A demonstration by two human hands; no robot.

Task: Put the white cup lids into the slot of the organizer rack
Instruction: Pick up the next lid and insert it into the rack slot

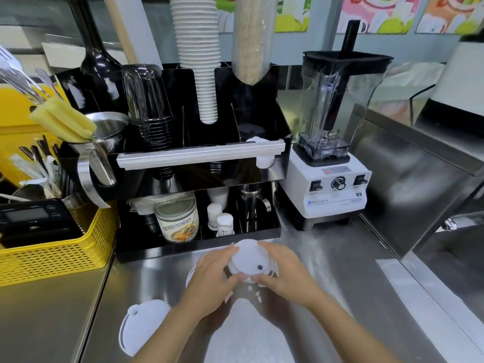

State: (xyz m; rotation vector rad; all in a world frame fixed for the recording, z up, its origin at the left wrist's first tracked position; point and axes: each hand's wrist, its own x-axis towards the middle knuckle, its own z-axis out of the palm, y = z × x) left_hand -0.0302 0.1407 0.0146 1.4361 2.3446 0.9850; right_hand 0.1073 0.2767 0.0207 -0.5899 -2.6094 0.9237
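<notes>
A stack of white cup lids [248, 259] with a small dark hole on top is held over the steel counter, just in front of the black organizer rack [262, 119]. My left hand [209, 276] grips its left side and my right hand [282, 268] its right side. Another pile of white lids [142, 326] lies on the counter at the near left, partly behind my left forearm. One more white lid [190, 277] peeks out under my left hand. White lids [258, 140] sit in the rack's right slot behind a white bar.
The rack holds a tall column of white cups [196, 56], black cups [154, 127] and a tin [178, 218] on its lower shelf. A blender [332, 142] stands to the right. A yellow basket [52, 255] with a steel jug [102, 153] sits left.
</notes>
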